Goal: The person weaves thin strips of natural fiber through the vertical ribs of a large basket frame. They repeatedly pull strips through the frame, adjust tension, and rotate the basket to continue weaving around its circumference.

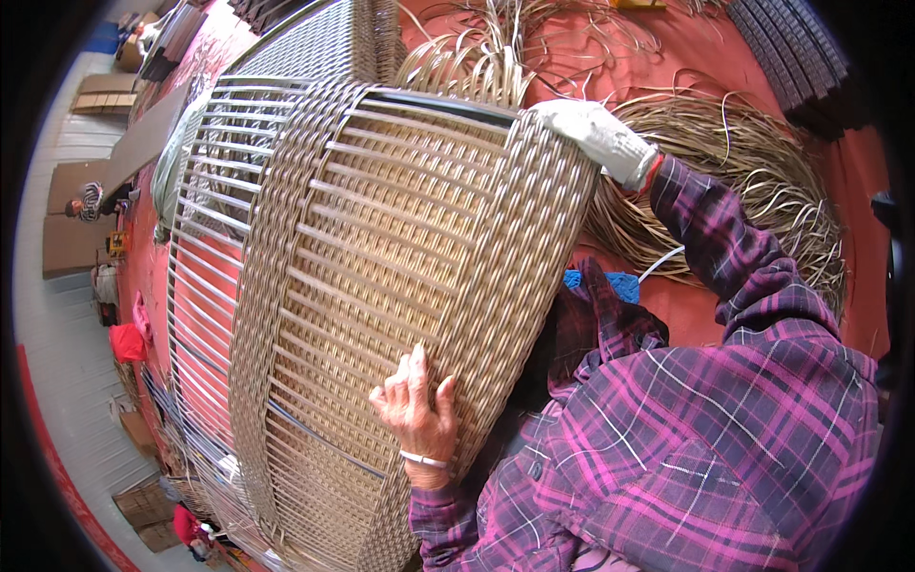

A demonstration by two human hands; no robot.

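The half-woven wicker frame [372, 286] stands before the person, bulky but probably light and stiff. The left hand [416, 410] presses flat, fingers spread; the gloved right hand [596, 138] curls over its top rim.

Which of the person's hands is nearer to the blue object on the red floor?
Right. The right hand, gloved, grips the woven frame's top corner above the blue object; the bare left hand lies lower on the weave, farther away.
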